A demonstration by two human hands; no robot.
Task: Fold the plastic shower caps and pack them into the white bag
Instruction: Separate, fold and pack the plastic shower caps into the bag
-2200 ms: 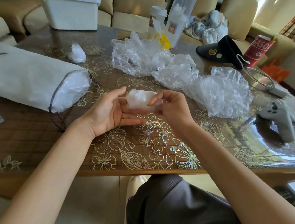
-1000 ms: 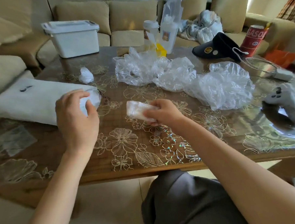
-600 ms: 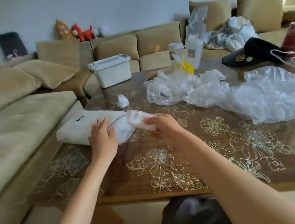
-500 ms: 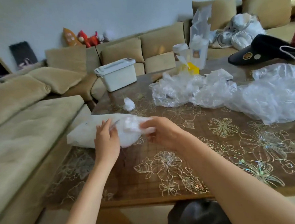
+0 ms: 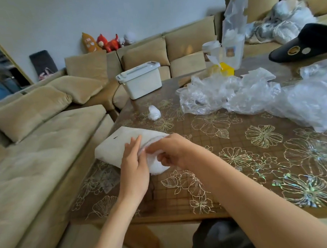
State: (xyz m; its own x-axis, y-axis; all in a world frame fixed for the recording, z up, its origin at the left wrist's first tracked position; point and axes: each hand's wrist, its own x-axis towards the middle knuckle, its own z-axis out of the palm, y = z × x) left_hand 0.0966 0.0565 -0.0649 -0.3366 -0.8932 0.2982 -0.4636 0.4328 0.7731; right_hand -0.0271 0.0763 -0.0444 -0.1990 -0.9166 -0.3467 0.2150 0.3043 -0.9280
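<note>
Folded shower caps [image 5: 157, 169] bulge from the mouth of the white bag [image 5: 111, 150], and the right hand [image 5: 171, 151] has its grip clamped on that bulge, with curled fingers above it and the thumb below. The left hand [image 5: 134, 170] is not gripping. Its fingers lie straight along the bag's mouth and press the fabric flat to steady it. The bag lies on its side at the near left corner of the table [image 5: 199, 180], its mouth toward the person.

The step in hand looks like packing: a cap being pushed into the opening while the other hand braces the bag. The next move probably calls for the right hand to push deeper, let go and draw out without dragging plastic back. It would then reach across to the loose shower caps [image 5: 251, 95], which are heaped unfolded well apart at the far right. With that heap waiting, much of the task seems left.

Whether the right fingers hold one separate cap or only the packed mass cannot be told, as the hand covers that spot. The bag's rim shows only as a thin arc between the hands. A dark shape under the left wrist may be a cord or a shadow. A small plastic wad [image 5: 153, 113] sits alone beyond the bag, near a white lidded box [image 5: 140, 83]. The heap runs off the right edge.
</note>
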